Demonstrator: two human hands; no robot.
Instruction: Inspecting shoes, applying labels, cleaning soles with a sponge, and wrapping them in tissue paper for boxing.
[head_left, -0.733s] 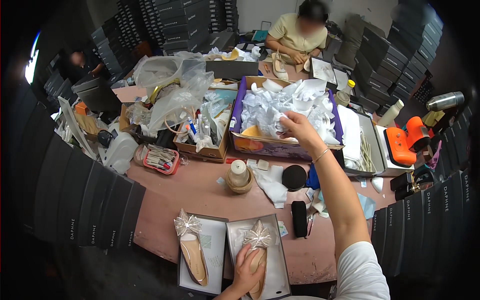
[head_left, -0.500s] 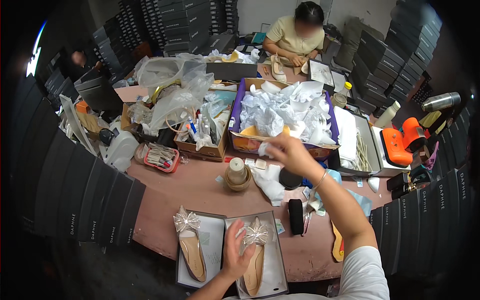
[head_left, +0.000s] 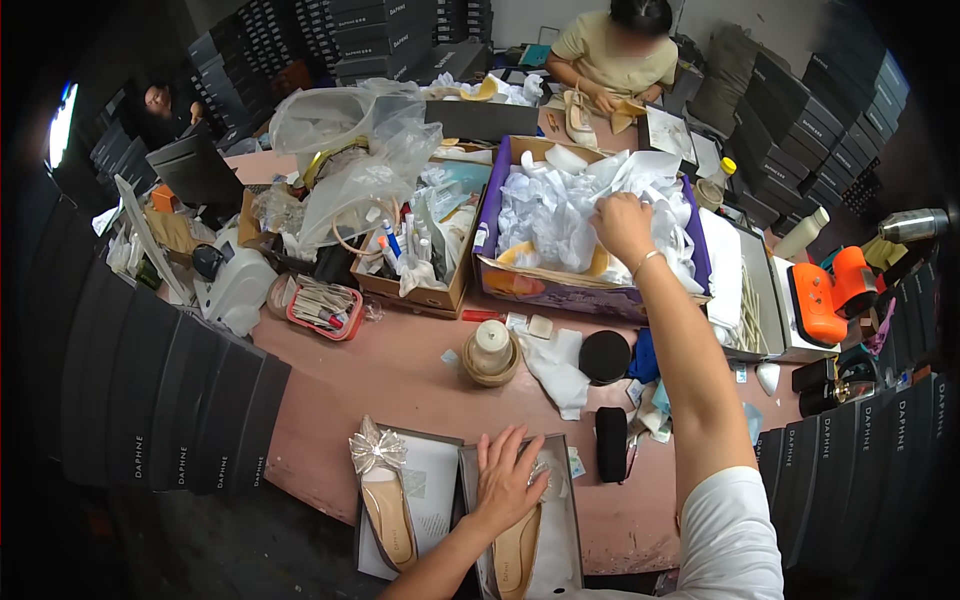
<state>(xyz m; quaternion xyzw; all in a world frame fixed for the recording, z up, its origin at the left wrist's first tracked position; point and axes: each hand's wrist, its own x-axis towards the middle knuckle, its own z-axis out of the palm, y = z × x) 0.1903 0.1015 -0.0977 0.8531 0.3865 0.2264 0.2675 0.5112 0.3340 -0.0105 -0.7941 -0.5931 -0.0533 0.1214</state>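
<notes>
My left hand [head_left: 508,478] lies palm down with fingers spread over the toe of the beige-lined flat shoe [head_left: 515,558] on the right, covering most of its bow. Another flat shoe [head_left: 387,510], with a sparkly bow and pointed toe, rests at the left side of the open shoe box [head_left: 440,500]. Farther off, my right hand [head_left: 622,230] reaches into the purple carton [head_left: 487,225] of crumpled white paper [head_left: 550,205]. Its fingers are curled down onto the paper, and their tips are hidden.
A candle-like white-topped jar [head_left: 491,350], a round black lid [head_left: 605,357] and a black case [head_left: 610,445] stand mid-table. Dark shoe boxes [head_left: 190,410] are stacked on both sides. Across the table a person [head_left: 615,60] handles a shoe. An orange device [head_left: 818,303] sits at right.
My right hand has moved away from me, from the carton's near edge onto the paper pile. My left hand has shifted from beside the right shoe's bow to on top of it.
</notes>
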